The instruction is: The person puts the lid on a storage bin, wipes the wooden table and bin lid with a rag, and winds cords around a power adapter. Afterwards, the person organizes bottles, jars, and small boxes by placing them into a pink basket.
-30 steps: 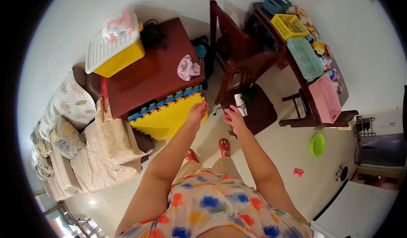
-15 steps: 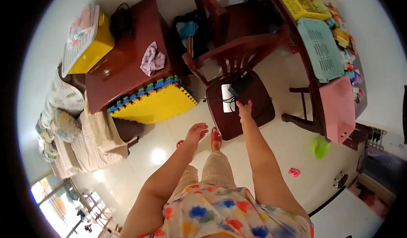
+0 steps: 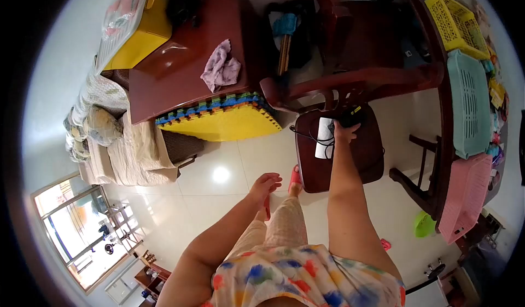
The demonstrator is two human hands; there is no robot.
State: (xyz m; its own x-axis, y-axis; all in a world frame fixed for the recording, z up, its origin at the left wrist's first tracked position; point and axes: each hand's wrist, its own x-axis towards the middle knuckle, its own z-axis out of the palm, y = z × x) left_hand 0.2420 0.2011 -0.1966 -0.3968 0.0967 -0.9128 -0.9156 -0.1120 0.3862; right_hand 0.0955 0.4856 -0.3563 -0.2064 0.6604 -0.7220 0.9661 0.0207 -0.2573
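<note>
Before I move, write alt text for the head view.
The person's right hand is at a black object on a dark wooden chair, beside a white item and a cable; its grip is unclear. The left hand hangs open above the pale floor. Ahead to the left stands a table with a crumpled cloth.

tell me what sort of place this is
Most likely a living room in a home. A sofa with a beige cover and a patterned cushion stands to one side, yellow-topped foam mats sit by a dark red table, and plastic slippers are on the person's feet.
</note>
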